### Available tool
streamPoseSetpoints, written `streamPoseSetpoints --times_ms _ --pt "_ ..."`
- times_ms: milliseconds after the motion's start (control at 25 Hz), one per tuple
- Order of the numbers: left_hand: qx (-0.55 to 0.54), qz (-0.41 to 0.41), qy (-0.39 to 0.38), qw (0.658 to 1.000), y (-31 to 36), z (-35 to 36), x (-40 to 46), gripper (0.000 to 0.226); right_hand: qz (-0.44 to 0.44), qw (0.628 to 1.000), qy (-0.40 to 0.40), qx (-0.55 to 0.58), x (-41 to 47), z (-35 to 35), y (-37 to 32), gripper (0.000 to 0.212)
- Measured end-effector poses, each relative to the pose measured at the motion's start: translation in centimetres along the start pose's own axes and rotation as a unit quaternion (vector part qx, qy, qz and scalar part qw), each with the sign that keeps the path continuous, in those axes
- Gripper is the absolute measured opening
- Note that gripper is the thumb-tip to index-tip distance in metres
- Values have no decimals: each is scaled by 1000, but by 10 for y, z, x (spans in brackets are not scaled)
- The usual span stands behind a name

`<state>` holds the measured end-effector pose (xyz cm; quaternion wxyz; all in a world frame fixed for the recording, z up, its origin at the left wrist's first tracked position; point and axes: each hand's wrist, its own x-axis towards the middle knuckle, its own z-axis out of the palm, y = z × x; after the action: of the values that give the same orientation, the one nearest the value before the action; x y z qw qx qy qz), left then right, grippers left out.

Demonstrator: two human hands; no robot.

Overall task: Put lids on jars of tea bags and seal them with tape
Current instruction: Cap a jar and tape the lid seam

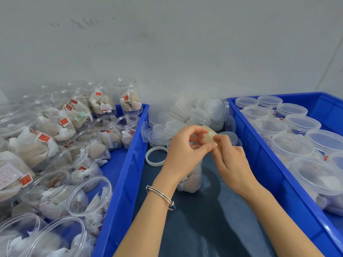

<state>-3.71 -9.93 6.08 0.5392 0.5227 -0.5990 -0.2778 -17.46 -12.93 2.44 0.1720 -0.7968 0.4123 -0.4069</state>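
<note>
A clear jar of tea bags [191,178] stands on the dark table between two blue bins, its top hidden under my hands. My left hand [182,151] and my right hand [229,156] meet above it, both pinching a yellowish roll of tape [210,135] between fingertips. A heap of clear plastic lids [193,115] lies just behind my hands against the wall.
The blue bin on the left [128,164] holds several open jars of tea bags [89,151]. The blue bin on the right [259,151] holds several lidded jars [292,145]. A white ring [156,156] lies on the table left of my hands. A grey wall stands behind.
</note>
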Motion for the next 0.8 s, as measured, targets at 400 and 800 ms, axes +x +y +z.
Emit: streamPoseSetpoints --times_ms 400,800 --pt "148 72 23 986 17 -2 4 12 54 998 -30 13 -3 -8 -7 39" --pt "171 80 32 981 10 -5 7 13 31 997 -66 3 -4 -8 -2 33"
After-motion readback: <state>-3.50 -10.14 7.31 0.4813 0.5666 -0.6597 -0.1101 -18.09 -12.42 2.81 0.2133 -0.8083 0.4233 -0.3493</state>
